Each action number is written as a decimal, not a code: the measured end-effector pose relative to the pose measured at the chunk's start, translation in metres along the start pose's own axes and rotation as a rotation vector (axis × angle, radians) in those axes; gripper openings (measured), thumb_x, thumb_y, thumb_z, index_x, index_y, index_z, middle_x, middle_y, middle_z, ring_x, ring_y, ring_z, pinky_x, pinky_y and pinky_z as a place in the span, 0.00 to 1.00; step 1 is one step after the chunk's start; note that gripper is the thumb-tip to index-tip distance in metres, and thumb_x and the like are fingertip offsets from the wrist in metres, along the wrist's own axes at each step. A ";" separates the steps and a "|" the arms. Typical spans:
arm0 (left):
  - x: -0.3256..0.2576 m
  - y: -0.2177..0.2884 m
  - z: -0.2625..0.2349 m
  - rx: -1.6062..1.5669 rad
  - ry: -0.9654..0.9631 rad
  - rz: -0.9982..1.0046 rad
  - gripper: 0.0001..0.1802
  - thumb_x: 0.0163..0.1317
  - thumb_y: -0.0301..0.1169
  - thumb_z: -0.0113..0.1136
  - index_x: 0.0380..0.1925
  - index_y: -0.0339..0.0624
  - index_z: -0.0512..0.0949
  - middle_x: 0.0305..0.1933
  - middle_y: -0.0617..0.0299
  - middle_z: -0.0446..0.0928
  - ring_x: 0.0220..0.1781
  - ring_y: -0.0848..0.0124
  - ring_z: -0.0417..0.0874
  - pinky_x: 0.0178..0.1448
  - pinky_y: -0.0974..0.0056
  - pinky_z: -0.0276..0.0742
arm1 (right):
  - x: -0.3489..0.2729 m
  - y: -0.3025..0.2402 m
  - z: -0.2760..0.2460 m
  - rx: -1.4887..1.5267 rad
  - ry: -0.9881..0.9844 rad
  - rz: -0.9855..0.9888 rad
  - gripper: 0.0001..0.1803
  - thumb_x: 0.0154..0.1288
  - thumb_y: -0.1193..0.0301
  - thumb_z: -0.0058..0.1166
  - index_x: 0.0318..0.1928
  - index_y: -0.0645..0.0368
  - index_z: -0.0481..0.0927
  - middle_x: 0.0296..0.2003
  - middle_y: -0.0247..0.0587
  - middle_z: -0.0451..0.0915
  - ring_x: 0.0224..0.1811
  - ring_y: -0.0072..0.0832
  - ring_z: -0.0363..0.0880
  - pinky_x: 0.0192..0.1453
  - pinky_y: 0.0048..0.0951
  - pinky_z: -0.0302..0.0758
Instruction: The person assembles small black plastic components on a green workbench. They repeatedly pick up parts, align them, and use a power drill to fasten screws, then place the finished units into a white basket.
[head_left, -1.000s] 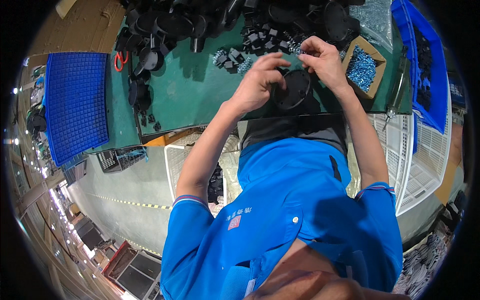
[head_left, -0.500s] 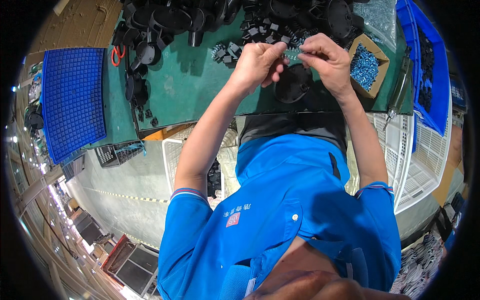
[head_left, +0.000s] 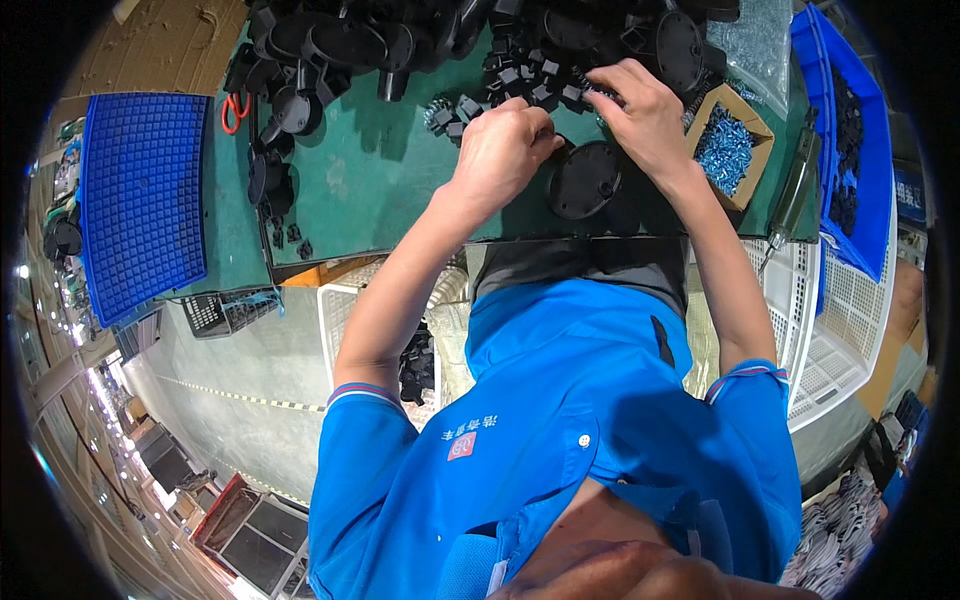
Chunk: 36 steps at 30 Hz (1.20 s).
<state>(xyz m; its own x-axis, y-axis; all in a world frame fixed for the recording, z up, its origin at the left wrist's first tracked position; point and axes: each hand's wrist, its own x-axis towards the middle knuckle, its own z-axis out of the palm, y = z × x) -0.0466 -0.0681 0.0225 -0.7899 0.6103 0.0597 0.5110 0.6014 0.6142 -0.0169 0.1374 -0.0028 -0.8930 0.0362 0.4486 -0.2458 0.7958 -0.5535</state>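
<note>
Green matting is covering the workbench (head_left: 400,190) you are leaning over, and a round black plastic disc (head_left: 585,180) is lying flat on it at the near edge, right in front of your body. Your left hand (head_left: 500,150) is curling into a loose fist just left of the disc, fingertips pinching toward its rim; whether it is holding a small part is hidden by the knuckles. Your right hand (head_left: 645,115) is arching just beyond the disc with fingers bent narrow, dipping into the heap of small black square plastic blocks (head_left: 520,80), apparently picking one out, though the grip itself is covered.

Right of the disc, an open brown cardboard box of bluish metal screws (head_left: 725,150) is sitting within easy reach of your right hand. Farther right, a deep blue plastic bin (head_left: 850,150) is holding dark parts. Beyond the disc, larger black moulded pieces (head_left: 340,45) are piling up along the far edge. Well to the left of the disc, red-handled scissors (head_left: 232,110) are lying on the mat, and past them a blue gridded plastic tray (head_left: 140,200) is resting off the bench.
</note>
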 end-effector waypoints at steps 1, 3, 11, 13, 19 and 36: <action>0.000 -0.001 0.002 0.051 0.006 0.011 0.10 0.55 0.34 0.70 0.31 0.38 0.83 0.31 0.53 0.78 0.34 0.53 0.82 0.39 0.54 0.77 | 0.008 -0.003 0.005 -0.032 -0.013 -0.015 0.11 0.60 0.63 0.63 0.41 0.53 0.84 0.36 0.37 0.83 0.38 0.40 0.84 0.40 0.36 0.79; -0.002 -0.002 0.008 0.150 0.033 0.025 0.10 0.56 0.35 0.69 0.31 0.41 0.83 0.30 0.55 0.76 0.33 0.54 0.82 0.38 0.54 0.77 | 0.022 -0.008 0.019 -0.113 -0.049 -0.030 0.16 0.61 0.58 0.62 0.41 0.57 0.83 0.36 0.39 0.85 0.37 0.39 0.85 0.38 0.34 0.79; -0.020 0.006 0.010 0.062 0.120 -0.103 0.30 0.55 0.41 0.72 0.58 0.46 0.77 0.37 0.56 0.77 0.30 0.61 0.79 0.36 0.58 0.77 | 0.027 -0.011 0.052 -0.341 -0.075 -0.023 0.20 0.59 0.54 0.64 0.40 0.56 0.76 0.29 0.39 0.81 0.29 0.41 0.85 0.29 0.39 0.80; -0.032 0.004 0.017 -0.025 0.162 -0.228 0.33 0.55 0.41 0.72 0.59 0.41 0.75 0.41 0.52 0.77 0.35 0.56 0.81 0.40 0.55 0.78 | 0.025 -0.011 0.052 -0.364 -0.081 -0.010 0.18 0.61 0.57 0.63 0.41 0.56 0.76 0.31 0.41 0.81 0.30 0.41 0.84 0.29 0.37 0.80; -0.047 0.014 0.030 -0.317 0.073 -0.489 0.38 0.56 0.45 0.70 0.59 0.28 0.71 0.45 0.46 0.80 0.43 0.52 0.83 0.50 0.54 0.78 | 0.007 -0.008 0.031 0.407 -0.082 0.166 0.12 0.66 0.71 0.57 0.47 0.61 0.77 0.32 0.36 0.79 0.30 0.25 0.80 0.34 0.26 0.78; -0.034 0.011 0.038 -0.342 0.062 -0.506 0.34 0.54 0.42 0.68 0.56 0.31 0.75 0.46 0.43 0.78 0.47 0.52 0.81 0.54 0.54 0.76 | -0.039 -0.023 -0.007 1.263 -0.218 0.338 0.15 0.67 0.78 0.54 0.53 0.64 0.75 0.50 0.42 0.80 0.54 0.30 0.80 0.64 0.33 0.74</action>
<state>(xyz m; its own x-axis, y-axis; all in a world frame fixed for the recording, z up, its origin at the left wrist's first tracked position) -0.0012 -0.0626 -0.0029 -0.9298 0.2550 -0.2655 -0.0620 0.6025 0.7957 0.0259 0.1220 -0.0021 -0.9919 -0.0715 0.1046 -0.0740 -0.3433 -0.9363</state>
